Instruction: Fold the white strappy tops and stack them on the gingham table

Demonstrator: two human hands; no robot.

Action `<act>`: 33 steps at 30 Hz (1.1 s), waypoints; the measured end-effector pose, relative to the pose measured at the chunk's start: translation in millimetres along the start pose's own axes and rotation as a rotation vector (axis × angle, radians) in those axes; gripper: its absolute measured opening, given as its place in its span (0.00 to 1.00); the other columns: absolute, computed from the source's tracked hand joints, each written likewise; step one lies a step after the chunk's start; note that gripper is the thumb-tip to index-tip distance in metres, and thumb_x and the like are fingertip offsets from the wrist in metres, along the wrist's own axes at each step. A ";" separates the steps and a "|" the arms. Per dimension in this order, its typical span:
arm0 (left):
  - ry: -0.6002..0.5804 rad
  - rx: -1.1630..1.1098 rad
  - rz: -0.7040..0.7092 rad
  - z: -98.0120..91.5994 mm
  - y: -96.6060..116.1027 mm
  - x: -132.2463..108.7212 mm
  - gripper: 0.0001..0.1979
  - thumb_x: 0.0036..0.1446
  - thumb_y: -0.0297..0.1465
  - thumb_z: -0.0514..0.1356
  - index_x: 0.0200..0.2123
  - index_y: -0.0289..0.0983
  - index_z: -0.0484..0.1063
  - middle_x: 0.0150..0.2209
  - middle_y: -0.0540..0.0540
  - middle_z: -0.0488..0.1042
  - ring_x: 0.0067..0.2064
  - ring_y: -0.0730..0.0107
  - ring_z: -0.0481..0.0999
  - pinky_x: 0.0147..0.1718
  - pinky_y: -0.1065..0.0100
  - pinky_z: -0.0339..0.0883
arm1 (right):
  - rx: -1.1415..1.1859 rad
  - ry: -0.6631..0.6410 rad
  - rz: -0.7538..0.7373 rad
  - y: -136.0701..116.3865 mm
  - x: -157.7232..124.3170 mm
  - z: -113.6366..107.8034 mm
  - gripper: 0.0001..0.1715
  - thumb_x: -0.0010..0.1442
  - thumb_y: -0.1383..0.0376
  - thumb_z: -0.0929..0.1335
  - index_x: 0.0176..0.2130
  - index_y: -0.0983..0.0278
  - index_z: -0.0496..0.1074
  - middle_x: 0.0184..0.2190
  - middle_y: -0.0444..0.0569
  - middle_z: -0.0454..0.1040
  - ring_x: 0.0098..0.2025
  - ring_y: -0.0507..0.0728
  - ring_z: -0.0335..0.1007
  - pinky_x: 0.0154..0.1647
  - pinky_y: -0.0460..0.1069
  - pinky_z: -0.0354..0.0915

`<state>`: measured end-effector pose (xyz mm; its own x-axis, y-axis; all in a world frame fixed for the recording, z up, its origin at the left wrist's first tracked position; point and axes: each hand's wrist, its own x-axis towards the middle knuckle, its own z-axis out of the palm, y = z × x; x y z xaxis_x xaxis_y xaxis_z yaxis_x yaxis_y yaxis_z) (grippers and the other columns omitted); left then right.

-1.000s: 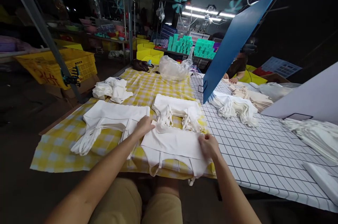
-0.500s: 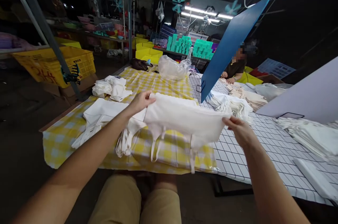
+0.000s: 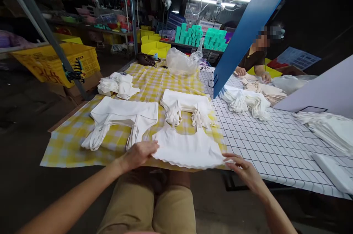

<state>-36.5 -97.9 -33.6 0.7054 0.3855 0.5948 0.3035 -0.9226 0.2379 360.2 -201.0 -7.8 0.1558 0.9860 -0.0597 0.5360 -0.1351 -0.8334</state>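
A white camisole top (image 3: pixel 187 147) with thin straps lies spread at the table's front edge, its straps pointing away from me and its hem toward me. My left hand (image 3: pixel 142 153) is closed on its left side near the hem. At the lower right corner, my right hand (image 3: pixel 242 168) pinches the fabric between thumb and fingers. Just beyond is a stack of white strappy tops (image 3: pixel 187 99), straps hanging toward me. To the left lies another stack of white tops (image 3: pixel 125 111), also with straps toward me. Behind that one sits a crumpled white garment pile (image 3: pixel 117 84).
A blue upright panel (image 3: pixel 248 32) divides the table. To its right are more white garments (image 3: pixel 245 103), beige garments (image 3: pixel 266 90) and a co-worker's hands (image 3: pixel 264 76). A clear plastic bag (image 3: pixel 182 61) sits at the back. A yellow crate (image 3: pixel 57 63) stands left.
The top I hold has come down from above the table onto the front edge, turned so its straps point away. Both stacks are now uncovered. The co-worker's hands have shifted.
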 end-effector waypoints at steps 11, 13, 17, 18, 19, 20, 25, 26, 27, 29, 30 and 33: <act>-0.103 0.131 0.054 18.4 12.8 -24.4 0.12 0.55 0.18 0.49 0.33 0.34 0.70 0.42 0.43 0.77 0.47 0.63 0.75 0.42 0.66 0.70 | -0.126 0.011 -0.009 18.5 -20.8 11.3 0.21 0.45 0.44 0.68 0.28 0.56 0.78 0.45 0.52 0.72 0.51 0.65 0.63 0.53 0.59 0.59; -0.123 0.056 -0.039 16.2 15.2 -22.8 0.11 0.54 0.19 0.50 0.34 0.34 0.70 0.40 0.44 0.77 0.44 0.63 0.76 0.41 0.66 0.70 | -0.100 0.019 -0.003 14.5 -20.3 10.7 0.21 0.45 0.44 0.69 0.28 0.57 0.78 0.44 0.53 0.72 0.51 0.65 0.64 0.53 0.59 0.59; -0.108 -0.163 -0.444 -5.9 20.0 2.8 0.08 0.52 0.24 0.53 0.31 0.37 0.71 0.29 0.48 0.76 0.34 0.66 0.76 0.32 0.71 0.67 | 0.046 0.099 -0.006 -10.1 -14.8 -0.8 0.21 0.44 0.47 0.70 0.29 0.60 0.77 0.43 0.54 0.73 0.49 0.64 0.66 0.48 0.56 0.63; -0.080 -0.224 -0.528 -15.8 20.4 14.0 0.06 0.52 0.26 0.53 0.30 0.37 0.70 0.26 0.49 0.74 0.31 0.68 0.74 0.30 0.72 0.65 | 0.073 0.142 -0.016 -20.4 -12.4 -5.8 0.20 0.44 0.48 0.71 0.29 0.60 0.77 0.43 0.53 0.73 0.49 0.64 0.66 0.47 0.55 0.64; -0.039 -0.288 -0.588 -27.2 20.4 26.1 0.05 0.53 0.29 0.53 0.28 0.37 0.69 0.24 0.51 0.72 0.29 0.70 0.73 0.28 0.73 0.64 | 0.097 0.189 -0.027 -31.9 -9.9 -11.4 0.19 0.43 0.49 0.71 0.29 0.60 0.76 0.42 0.53 0.74 0.49 0.63 0.66 0.45 0.54 0.64; 0.022 -0.341 -0.641 -39.6 20.2 38.5 0.06 0.54 0.32 0.54 0.27 0.36 0.67 0.22 0.52 0.69 0.26 0.73 0.70 0.26 0.74 0.61 | 0.131 0.242 -0.042 -44.3 -7.5 -17.3 0.17 0.43 0.51 0.72 0.29 0.61 0.76 0.41 0.52 0.74 0.47 0.62 0.66 0.44 0.53 0.65; 0.294 -0.690 -0.700 -94.2 17.1 86.9 0.12 0.53 0.39 0.55 0.28 0.37 0.60 0.21 0.55 0.63 0.23 0.78 0.65 0.22 0.77 0.56 | 0.414 0.460 -0.112 -103.8 4.8 -43.3 0.15 0.36 0.56 0.76 0.23 0.61 0.73 0.25 0.44 0.70 0.32 0.53 0.66 0.32 0.45 0.65; 0.317 -0.754 -0.698 -98.5 14.3 92.1 0.12 0.53 0.40 0.56 0.29 0.37 0.60 0.22 0.55 0.64 0.23 0.77 0.65 0.22 0.77 0.56 | 0.437 0.466 -0.104 -112.1 8.6 -45.7 0.16 0.35 0.56 0.76 0.23 0.61 0.72 0.24 0.43 0.69 0.30 0.51 0.64 0.30 0.44 0.64; 0.329 -0.796 -0.696 -99.1 10.0 95.7 0.13 0.52 0.40 0.56 0.29 0.37 0.59 0.22 0.55 0.65 0.23 0.77 0.66 0.22 0.77 0.56 | 0.442 0.457 -0.087 -118.0 13.6 -46.4 0.17 0.35 0.55 0.76 0.22 0.62 0.71 0.23 0.43 0.68 0.29 0.51 0.63 0.28 0.43 0.64; 0.319 -0.804 -0.707 -89.1 -3.8 98.6 0.13 0.52 0.40 0.56 0.29 0.38 0.58 0.22 0.55 0.65 0.22 0.77 0.65 0.21 0.77 0.55 | 0.427 0.403 -0.045 -121.4 27.3 -41.5 0.19 0.35 0.54 0.76 0.22 0.63 0.70 0.22 0.42 0.67 0.27 0.49 0.62 0.26 0.42 0.63; 0.309 -0.768 -0.726 -79.2 -12.7 98.1 0.12 0.52 0.40 0.55 0.27 0.38 0.57 0.21 0.55 0.64 0.21 0.77 0.64 0.20 0.77 0.53 | 0.416 0.362 -0.021 -118.5 35.9 -35.9 0.19 0.35 0.53 0.76 0.21 0.63 0.69 0.22 0.42 0.66 0.26 0.49 0.61 0.25 0.42 0.62; 0.222 -0.504 -0.874 -39.3 -41.0 92.7 0.10 0.51 0.33 0.54 0.22 0.38 0.55 0.17 0.57 0.58 0.20 0.78 0.57 0.21 0.75 0.48 | 0.369 0.258 0.082 -94.9 63.9 -9.1 0.22 0.32 0.52 0.75 0.20 0.65 0.67 0.20 0.41 0.65 0.23 0.48 0.59 0.23 0.43 0.61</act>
<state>-8.8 -24.8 41.9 0.2181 0.9599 0.1760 0.3138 -0.2397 0.9187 326.8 -126.1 72.4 0.4120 0.9106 -0.0341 0.1887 -0.1219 -0.9744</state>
